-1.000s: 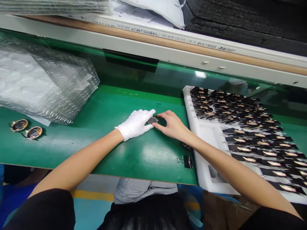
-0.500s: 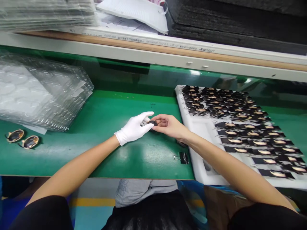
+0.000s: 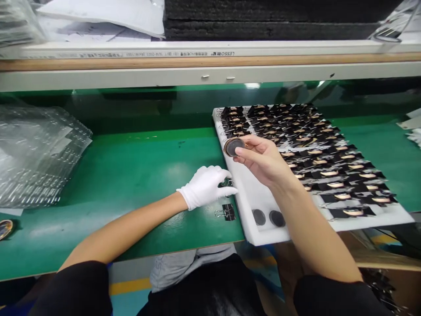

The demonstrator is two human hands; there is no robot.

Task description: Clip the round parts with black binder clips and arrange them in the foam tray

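My bare right hand (image 3: 259, 158) pinches a round dark disc with a gold-coloured rim (image 3: 233, 147) between thumb and fingers, raised above the left edge of the white foam tray (image 3: 245, 188). My left hand (image 3: 207, 186), in a white glove, curls its thumb and fingers around a black binder clip (image 3: 226, 182) beside that edge. The glove hides part of this clip. Just below it, a second binder clip (image 3: 229, 212) lies on the green table. Inside the tray's near left corner rest two dark round discs, a left one (image 3: 259, 217) and a right one (image 3: 277, 218).
Rows of black clips with gold-coloured pieces (image 3: 335, 184) cover much of the tray. Clear plastic trays (image 3: 36, 158) are stacked at left, near a gold-rimmed round piece (image 3: 5, 229). A shelf edge (image 3: 131, 75) crosses the back, with black foam slabs (image 3: 263, 28) above.
My hands have parted. The right one has carried the disc up and over toward the tray; the left has let go of it and moved to the binder clip. The view has shifted right.
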